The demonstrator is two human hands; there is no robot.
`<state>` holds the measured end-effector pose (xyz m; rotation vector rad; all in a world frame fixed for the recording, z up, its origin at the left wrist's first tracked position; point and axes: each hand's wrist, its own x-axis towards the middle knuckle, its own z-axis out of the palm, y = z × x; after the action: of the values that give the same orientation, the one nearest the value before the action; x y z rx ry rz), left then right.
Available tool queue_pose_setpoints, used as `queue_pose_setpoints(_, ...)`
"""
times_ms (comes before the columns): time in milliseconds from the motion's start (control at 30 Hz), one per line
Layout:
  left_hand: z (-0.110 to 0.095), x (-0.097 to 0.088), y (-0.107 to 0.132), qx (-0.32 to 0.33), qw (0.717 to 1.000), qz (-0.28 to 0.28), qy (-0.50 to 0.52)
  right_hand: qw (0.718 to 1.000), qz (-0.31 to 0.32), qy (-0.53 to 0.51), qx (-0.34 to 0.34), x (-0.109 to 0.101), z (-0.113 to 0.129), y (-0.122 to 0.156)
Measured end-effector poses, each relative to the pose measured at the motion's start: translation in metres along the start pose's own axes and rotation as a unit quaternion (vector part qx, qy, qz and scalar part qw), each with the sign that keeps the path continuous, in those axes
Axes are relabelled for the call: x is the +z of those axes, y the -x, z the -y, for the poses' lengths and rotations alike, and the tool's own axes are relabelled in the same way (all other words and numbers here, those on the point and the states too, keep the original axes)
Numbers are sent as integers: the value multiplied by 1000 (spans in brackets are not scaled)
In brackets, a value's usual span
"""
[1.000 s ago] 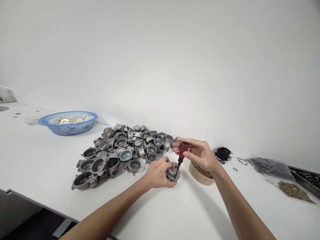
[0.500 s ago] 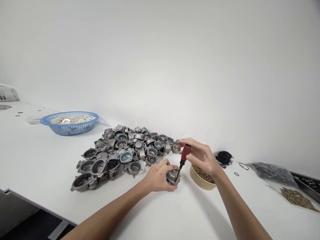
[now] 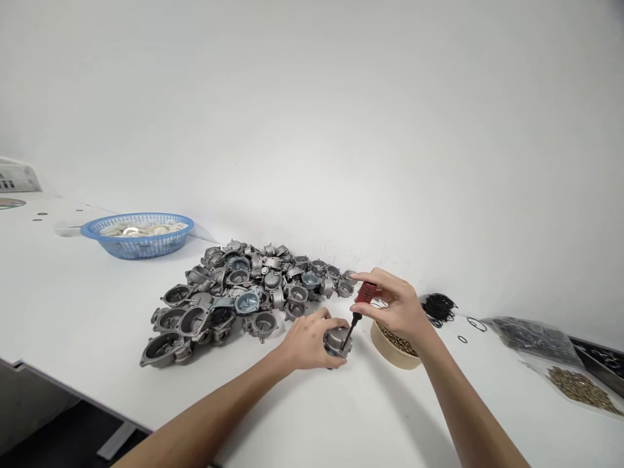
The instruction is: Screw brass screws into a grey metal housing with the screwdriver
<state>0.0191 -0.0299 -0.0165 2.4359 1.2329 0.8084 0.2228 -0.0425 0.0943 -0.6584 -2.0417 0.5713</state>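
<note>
My left hand grips a grey metal cup-shaped casting on the white table, fingers and thumb around its left side. In my right hand is a screwdriver with a red handle and black collar, held by fingertips and thumb. The shaft leans down to the left, and its tip meets the near right edge of the casting. Whether a screw sits under the tip is too small to tell. Just right of the casting stands a cream bowl of small brass-coloured screws, partly hidden by my right hand.
A pile of similar metal castings lies left of my hands. Behind it on the left is a blue basket of pale round pieces. To the right are black rings, a clear bag and more brass-coloured pieces.
The screwdriver handle has tipped further to the right, and my right hand has shifted slightly with it. My left hand keeps hold of the casting. The view has moved a little.
</note>
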Motion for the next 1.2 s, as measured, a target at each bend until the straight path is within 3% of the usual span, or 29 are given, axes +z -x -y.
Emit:
queue_pose_setpoints(67, -1, -1, 0, -2, 1000, 3, -1, 1000, 7, 22, -18, 1, 1, 0)
queue_pose_setpoints(167, -1, -1, 1, -3, 1000, 5, -3, 997, 64, -38, 2, 2, 4, 0)
queue_pose_setpoints(300, -1, 0, 2, 1, 1000, -4, -5, 999, -2, 42, -9, 2, 3, -1)
queue_pose_setpoints(367, 0, 1, 2, 6, 1000, -4, -6, 998, 0, 51, -26, 0, 2, -1)
queue_pose_setpoints(500, 0, 0, 2, 8, 1000, 2, -13, 996, 67, -61, 6, -4, 1, 0)
queue_pose_setpoints(667, -1, 0, 2, 3, 1000, 3, -16, 1000, -8, -17, -3, -3, -1, -1)
queue_pose_setpoints(833, -1, 0, 2, 3, 1000, 4, -9, 981, 83, -169, 37, 0, -3, 1)
queue_pose_setpoints(1000, 1, 1, 2, 5, 1000, 0, -13, 998, -20, -49, 32, 3, -10, -2)
queue_pose_setpoints(1200, 1, 1, 3, 10, 1000, 1, -11, 995, 53, -58, 56, 0, 3, -3)
